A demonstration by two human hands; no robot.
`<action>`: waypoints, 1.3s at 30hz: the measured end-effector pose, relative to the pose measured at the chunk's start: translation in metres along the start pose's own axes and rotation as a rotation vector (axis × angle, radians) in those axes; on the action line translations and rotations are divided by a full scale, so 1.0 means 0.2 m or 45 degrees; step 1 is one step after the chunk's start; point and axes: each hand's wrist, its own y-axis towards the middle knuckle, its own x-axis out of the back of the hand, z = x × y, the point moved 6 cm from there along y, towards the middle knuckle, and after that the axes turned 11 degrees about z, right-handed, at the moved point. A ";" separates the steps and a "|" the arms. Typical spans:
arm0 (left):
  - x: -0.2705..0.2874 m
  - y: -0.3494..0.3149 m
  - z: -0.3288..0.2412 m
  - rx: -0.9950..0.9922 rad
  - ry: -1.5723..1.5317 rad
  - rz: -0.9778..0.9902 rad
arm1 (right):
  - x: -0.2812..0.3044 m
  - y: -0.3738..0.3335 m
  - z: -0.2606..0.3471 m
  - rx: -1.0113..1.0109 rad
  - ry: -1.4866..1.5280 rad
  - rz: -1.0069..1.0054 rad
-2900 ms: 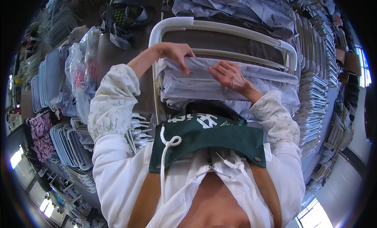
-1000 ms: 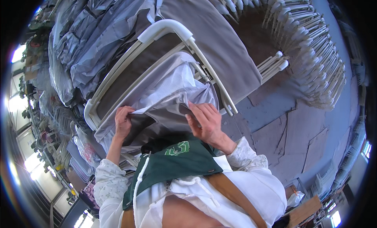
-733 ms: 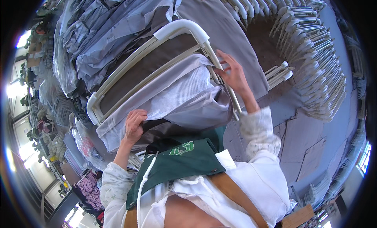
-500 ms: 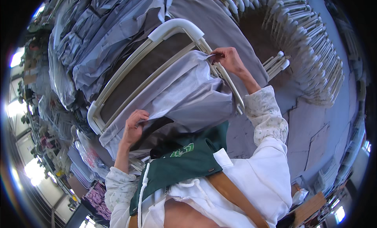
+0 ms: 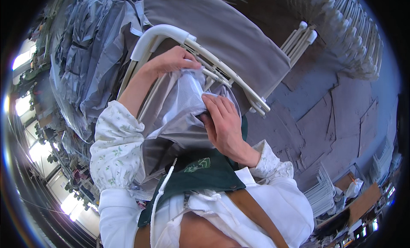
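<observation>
A cream tubular frame (image 5: pixel 208 55) with a white rounded corner piece (image 5: pixel 166 32) stands in front of me. Over its nearer bar hangs a grey fabric cover (image 5: pixel 188 135), its paler mesh side (image 5: pixel 186 96) turned up. My left hand (image 5: pixel 173 61) reaches across the frame and pinches the cover's edge close to the corner. Lower and to the right, my right hand (image 5: pixel 224 126) is closed on a fold of the same cover, thumb tucked beneath. Both hands partly hide the bar under the cloth.
Crumpled grey covers (image 5: pixel 92 51) are heaped at the left, some in clear plastic. A flat grey fabric panel (image 5: pixel 239 38) lies behind the frame, with white-tipped tubes (image 5: pixel 302 38) jutting past it. Rows of pale frames (image 5: pixel 354 34) stand far right; cardboard sheets (image 5: pixel 337 120) cover the floor.
My left hand has moved up and right to the frame's corner area. My right hand has come down from the frame's side onto the cover. The frame appears turned and shifted.
</observation>
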 end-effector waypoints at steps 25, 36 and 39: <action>-0.62 -0.95 1.46 0.694 0.153 -2.079 | -2.08 1.33 0.00 0.936 -1.348 1.716; -1.33 -1.11 1.13 0.256 -0.208 -2.441 | -1.49 0.65 0.68 1.050 -1.029 1.801; -1.79 -1.51 1.03 -0.381 -1.215 -2.859 | -1.28 -0.11 1.10 1.281 -1.013 1.742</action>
